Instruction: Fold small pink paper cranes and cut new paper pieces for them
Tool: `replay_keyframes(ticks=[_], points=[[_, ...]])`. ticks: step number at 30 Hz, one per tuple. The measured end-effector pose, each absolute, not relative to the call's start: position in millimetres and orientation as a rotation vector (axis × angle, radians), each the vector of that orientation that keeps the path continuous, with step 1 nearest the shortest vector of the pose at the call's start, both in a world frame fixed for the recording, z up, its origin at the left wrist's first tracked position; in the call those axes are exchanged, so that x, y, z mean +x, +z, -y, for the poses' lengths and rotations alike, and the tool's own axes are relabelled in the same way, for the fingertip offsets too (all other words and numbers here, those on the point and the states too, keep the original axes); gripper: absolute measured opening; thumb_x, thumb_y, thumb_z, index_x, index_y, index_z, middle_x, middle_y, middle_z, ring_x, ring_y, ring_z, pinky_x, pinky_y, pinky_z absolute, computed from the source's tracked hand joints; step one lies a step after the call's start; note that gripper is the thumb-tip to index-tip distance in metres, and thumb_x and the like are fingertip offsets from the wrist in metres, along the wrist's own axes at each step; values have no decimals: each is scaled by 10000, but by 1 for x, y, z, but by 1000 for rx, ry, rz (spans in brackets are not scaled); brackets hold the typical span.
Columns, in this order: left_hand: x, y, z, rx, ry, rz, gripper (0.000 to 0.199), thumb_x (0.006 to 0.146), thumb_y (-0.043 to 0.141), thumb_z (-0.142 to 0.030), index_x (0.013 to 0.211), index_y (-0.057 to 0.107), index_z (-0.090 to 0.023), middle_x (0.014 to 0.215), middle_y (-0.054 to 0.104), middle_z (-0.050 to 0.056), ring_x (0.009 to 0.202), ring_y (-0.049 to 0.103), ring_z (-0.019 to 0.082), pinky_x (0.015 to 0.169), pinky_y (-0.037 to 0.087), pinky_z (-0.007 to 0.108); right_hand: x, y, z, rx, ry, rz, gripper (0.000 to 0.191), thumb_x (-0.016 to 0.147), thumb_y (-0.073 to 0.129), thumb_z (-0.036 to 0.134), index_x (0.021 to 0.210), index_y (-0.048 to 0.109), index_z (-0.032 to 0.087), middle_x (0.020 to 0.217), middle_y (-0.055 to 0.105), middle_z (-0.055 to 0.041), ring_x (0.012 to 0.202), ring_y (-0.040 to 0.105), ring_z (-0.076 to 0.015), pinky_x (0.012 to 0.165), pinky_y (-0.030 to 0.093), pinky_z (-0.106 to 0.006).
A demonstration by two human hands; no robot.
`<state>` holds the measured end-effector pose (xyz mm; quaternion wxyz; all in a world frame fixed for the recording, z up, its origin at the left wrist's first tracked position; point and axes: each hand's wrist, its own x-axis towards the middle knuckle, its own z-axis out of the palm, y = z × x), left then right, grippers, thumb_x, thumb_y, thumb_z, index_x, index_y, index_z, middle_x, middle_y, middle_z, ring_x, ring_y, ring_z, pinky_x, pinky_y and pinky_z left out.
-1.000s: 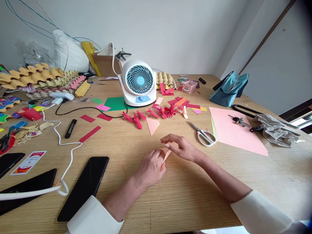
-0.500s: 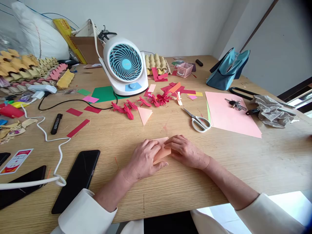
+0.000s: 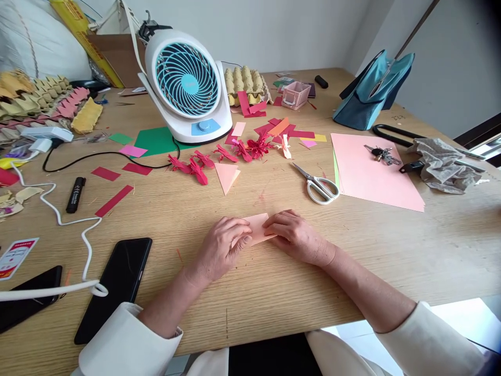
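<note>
Fingers [image 3: 239, 224] of the left hand [image 3: 217, 248] and right hand [image 3: 299, 237] grasp the paper [image 3: 257, 225] at nine and three o'clock, down on the counter [image 3: 305, 297], scissors [image 3: 309, 177] at its two—light, thin, quick to crease I'd judge, so pinch those ends gently!

Near the front edge of the tabletop [image 3: 305, 303], your left hand [image 3: 219, 245] holds the left end of a pink paper [image 3: 258, 225] and your right hand [image 3: 297, 236] its right end; beyond, towards the back edge, lie a pink paper triangle [image 3: 225, 176] and a row of crinkled red papers [image 3: 241, 150], with a white fan [image 3: 190, 84] behind; scissors [image 3: 309, 176] lie beside pink sheets [image 3: 371, 180] towards the right edge; a black marker [image 3: 75, 195] lies towards the left edge, a phone [image 3: 117, 277] nearer the front left corner.
</note>
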<state>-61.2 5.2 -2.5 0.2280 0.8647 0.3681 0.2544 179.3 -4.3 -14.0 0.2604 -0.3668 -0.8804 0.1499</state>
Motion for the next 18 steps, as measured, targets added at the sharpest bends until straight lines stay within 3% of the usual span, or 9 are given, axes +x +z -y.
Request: replay_keyframes(ticks=[5,8,10,15,18], points=[[-61,-1,-4,2355,723,-990,334,938,515,-457,988,673,-167,1088,677,108,1058,614,246,918,484,388,179,-14,4,-995,436,2335,139,962,517,202,919,649,207,993,706,-78,917,636,-204,854,426,-370],[-59,-4,-2,2412,751,-991,178,891,619,-351,915,649,-177,1052,676,91,1014,621,227,894,490,361,178,-12,6,-996,436,2332,126,963,537,237,921,650,203,946,701,-72,865,623,-202,831,424,-375],[-58,-6,-2,2446,759,-996,86,903,594,-258,869,630,-187,975,674,63,945,615,198,859,484,336,177,-11,7,-999,435,2347,113,955,557,255,948,654,198,938,692,-72,857,608,-207,824,423,-383],[-57,-5,-3,2391,701,-1087,125,874,523,-151,755,537,-187,762,584,9,730,547,148,655,431,260,177,-14,6,-1060,469,2279,227,909,630,302,1114,628,205,1081,646,-109,965,573,-248,844,452,-405],[-57,-4,-2,2323,697,-1166,146,849,537,-173,709,500,-188,688,536,-18,642,494,128,592,386,244,175,-16,4,-1119,518,2215,231,882,670,336,1057,628,193,1070,633,-116,953,575,-249,844,471,-406]])
